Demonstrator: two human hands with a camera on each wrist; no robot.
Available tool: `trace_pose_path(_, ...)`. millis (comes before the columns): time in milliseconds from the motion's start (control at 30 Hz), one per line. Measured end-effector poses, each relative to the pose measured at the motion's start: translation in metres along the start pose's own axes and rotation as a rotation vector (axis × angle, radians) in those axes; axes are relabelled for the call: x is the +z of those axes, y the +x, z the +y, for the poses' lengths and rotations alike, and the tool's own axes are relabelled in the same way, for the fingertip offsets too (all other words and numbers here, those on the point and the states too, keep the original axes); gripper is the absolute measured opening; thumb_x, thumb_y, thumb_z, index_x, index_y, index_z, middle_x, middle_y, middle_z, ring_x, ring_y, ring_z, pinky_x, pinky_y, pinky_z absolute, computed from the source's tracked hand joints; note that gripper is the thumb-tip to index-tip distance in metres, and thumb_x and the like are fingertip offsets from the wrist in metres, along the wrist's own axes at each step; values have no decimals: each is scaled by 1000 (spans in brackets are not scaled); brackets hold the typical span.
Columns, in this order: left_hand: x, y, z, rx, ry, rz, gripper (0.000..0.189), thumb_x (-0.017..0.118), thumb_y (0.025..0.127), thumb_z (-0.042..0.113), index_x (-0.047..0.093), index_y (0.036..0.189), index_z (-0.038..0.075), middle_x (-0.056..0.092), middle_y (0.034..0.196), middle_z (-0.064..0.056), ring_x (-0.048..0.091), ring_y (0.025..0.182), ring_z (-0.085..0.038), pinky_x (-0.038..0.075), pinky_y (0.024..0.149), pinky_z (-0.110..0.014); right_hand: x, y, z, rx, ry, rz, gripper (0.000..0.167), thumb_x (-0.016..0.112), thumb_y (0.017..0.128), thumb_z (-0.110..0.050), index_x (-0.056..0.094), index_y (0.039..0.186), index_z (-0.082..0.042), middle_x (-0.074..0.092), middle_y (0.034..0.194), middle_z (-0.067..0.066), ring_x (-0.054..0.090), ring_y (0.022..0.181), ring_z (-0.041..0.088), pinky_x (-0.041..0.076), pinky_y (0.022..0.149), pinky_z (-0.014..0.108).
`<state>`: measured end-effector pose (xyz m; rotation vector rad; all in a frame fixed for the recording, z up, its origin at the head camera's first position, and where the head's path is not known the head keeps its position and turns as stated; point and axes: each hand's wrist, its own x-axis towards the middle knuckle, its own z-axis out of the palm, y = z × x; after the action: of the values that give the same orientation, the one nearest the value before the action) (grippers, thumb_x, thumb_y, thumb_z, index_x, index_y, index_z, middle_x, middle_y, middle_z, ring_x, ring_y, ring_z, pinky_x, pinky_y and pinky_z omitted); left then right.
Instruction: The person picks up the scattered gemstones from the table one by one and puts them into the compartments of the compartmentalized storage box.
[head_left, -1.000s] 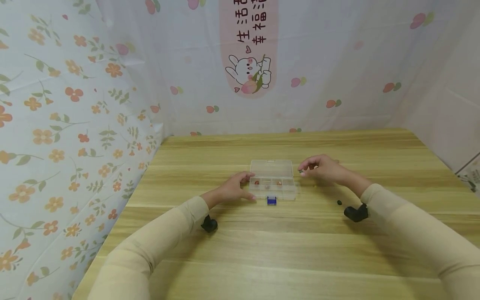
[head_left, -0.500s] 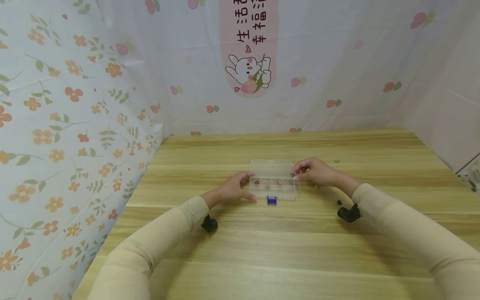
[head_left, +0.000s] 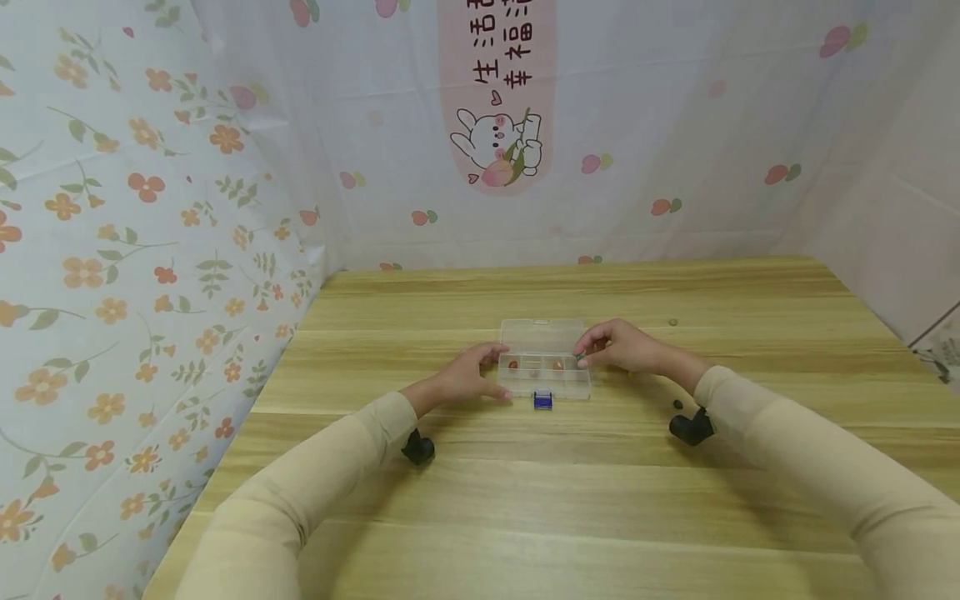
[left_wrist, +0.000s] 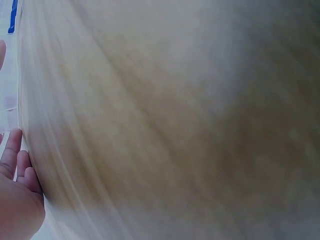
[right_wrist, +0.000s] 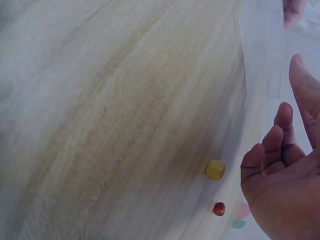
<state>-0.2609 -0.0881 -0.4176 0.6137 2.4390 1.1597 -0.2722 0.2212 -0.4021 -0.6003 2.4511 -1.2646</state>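
Observation:
A clear plastic compartment box [head_left: 545, 392] with a blue latch [head_left: 543, 400] lies with its lid [head_left: 542, 335] raised at the back. My left hand [head_left: 467, 375] grips its left end, thumb at the front corner and fingers at the rear. Over the right-hand compartments, my right hand [head_left: 622, 345] pinches a small green bead [head_left: 581, 357] between thumb and forefinger. A red bead [head_left: 513, 365] and an orange-brown one [head_left: 558, 365] sit in separate compartments. In the right wrist view, the pinched bead is hidden and the right hand's [right_wrist: 290, 170] other fingers are curled.
A dark bead [head_left: 678, 404] lies on the wooden table [head_left: 480, 500] near the right wrist. Farther back is a tan bead [head_left: 672, 322]. Beside the right hand in its wrist view are a yellow bead [right_wrist: 215, 170] and a reddish-brown bead [right_wrist: 219, 209]. Patterned cloth hangs behind.
My right hand has moved left with the green bead, from beside the box to above its right-hand compartments. The left hand and the box have stayed put.

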Motion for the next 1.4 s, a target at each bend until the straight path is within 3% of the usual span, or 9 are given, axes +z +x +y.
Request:
trace_pose_path(200, 0, -1, 0, -3, 1, 0, 82, 86, 76, 23, 43, 145, 10, 48, 130, -6, 43, 124, -26, 32, 106, -43, 1, 2, 0, -5, 0, -15, 18, 75, 86, -13, 71, 100, -1, 61, 84, 7, 46, 74, 21, 39, 64, 29)
trace_pose_path(433, 1, -2, 1, -6, 5, 0, 82, 86, 76, 23, 44, 145, 10, 48, 130, -6, 43, 123, -25, 32, 106, -42, 2, 3, 3, -77, 12, -25, 15, 75, 86, -13, 72, 96, -2, 61, 80, 2, 46, 71, 18, 39, 62, 29)
trace_pose_path(667, 1, -2, 2, -5, -2, 2, 81, 86, 76, 23, 44, 144, 10, 48, 130, -6, 43, 123, -25, 32, 106, -42, 3, 4, 0, -11, 9, -19, 17, 75, 85, -10, 71, 98, 0, 59, 80, 6, 46, 73, 21, 40, 63, 29)
trace_pose_path(1100, 1, -1, 2, -12, -4, 4, 81, 86, 76, 22, 44, 144, 10, 48, 131, -7, 42, 124, -25, 32, 107, -41, 3, 5, -2, -2, 13, -22, 18, 75, 86, -10, 70, 100, 1, 57, 78, 5, 45, 72, 20, 39, 62, 28)
trace_pose_path(1400, 0, -2, 3, -13, 2, 1, 82, 86, 76, 23, 44, 144, 10, 48, 131, -6, 43, 124, -25, 32, 107, -42, -3, 1, -2, 21, -18, 15, 21, 74, 88, -14, 71, 103, -1, 62, 89, 9, 50, 79, 23, 43, 67, 32)
